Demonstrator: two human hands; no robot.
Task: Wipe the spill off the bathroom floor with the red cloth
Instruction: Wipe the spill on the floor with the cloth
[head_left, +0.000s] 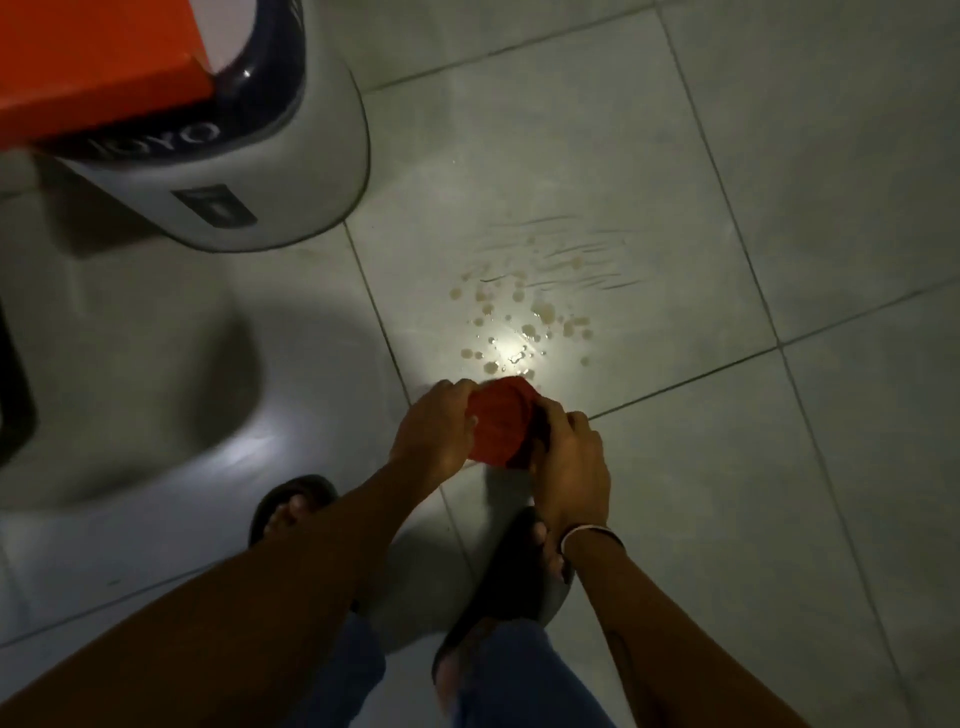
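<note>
Currently: bunched red fabric cloth (497, 422), soft, light; left hand (435, 425) and right hand (570, 457) both clasping sides; beige droplet spill (524, 312) just beyond, unwiped.

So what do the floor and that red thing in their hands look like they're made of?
The floor looks like glazed ceramic tile: pale squares split by dark grout lines, with a glossy glare around the spill. The red cloth seems a soft, matte woven or knitted fabric; it bunches between the left hand and right hand and shows faint ribbing, though the dim light leaves the weave uncertain.
</note>
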